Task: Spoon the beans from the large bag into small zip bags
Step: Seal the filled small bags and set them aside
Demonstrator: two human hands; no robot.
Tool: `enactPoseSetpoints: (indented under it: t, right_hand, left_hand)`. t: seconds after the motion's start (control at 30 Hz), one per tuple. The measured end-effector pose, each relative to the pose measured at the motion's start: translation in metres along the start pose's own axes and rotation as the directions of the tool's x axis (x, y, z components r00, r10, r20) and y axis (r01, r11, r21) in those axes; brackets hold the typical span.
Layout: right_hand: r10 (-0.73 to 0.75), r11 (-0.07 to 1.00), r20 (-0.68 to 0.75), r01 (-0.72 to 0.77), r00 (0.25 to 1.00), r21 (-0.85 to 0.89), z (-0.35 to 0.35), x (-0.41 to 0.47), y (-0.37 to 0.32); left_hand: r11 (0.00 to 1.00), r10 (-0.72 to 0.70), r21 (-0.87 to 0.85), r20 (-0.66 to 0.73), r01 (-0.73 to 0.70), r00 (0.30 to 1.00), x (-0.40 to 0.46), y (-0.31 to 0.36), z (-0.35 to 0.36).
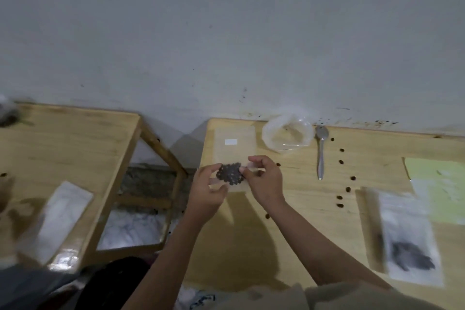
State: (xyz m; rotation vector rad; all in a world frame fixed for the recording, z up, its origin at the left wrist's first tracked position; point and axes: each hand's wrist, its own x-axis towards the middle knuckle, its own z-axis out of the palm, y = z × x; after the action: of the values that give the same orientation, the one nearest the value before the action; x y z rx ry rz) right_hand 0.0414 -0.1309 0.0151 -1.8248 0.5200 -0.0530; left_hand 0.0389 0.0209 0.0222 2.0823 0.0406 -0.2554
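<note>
A small clear zip bag (235, 185) holding a cluster of dark beans (230, 173) is held just above the wooden table (302, 209). My left hand (208, 191) pinches its left side and my right hand (264, 181) pinches its right side. The large clear bag (286, 134) sits open and nearly empty at the table's far edge. A metal spoon (320, 153) lies to its right, bowl toward the wall. Under my hands lies a stack of flat empty zip bags (234, 142) with a white label.
Several loose beans (341, 162) are scattered right of the spoon. A filled zip bag (407, 241) and pale green paper (437, 184) lie at the right. A second wooden table (63, 148) at left carries a white packet (63, 216). A gap separates the tables.
</note>
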Motion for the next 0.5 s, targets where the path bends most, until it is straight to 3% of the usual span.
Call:
enactPoseSetpoints:
  t: [0.17, 0.3, 0.5]
  right_hand:
    - [0.061, 0.953, 0.091, -0.031, 0.994, -0.302, 0.038, 0.049, 0.013]
    - [0.098, 0.865, 0.189, 0.011, 0.977, -0.501, 0.050, 0.072, 0.025]
    - [0.072, 0.851, 0.161, 0.024, 0.984, -0.525, 0.050, 0.073, 0.026]
  left_hand:
    - [0.980, -0.036, 0.200, 0.091, 0.017, 0.995, 0.062, -0.031, -0.003]
    - [0.937, -0.029, 0.345, 0.233, -0.055, 0.972, 0.096, -0.064, 0.008]
    - [0.888, 0.018, 0.456, 0.110, -0.066, 0.994, 0.090, -0.051, 0.013]
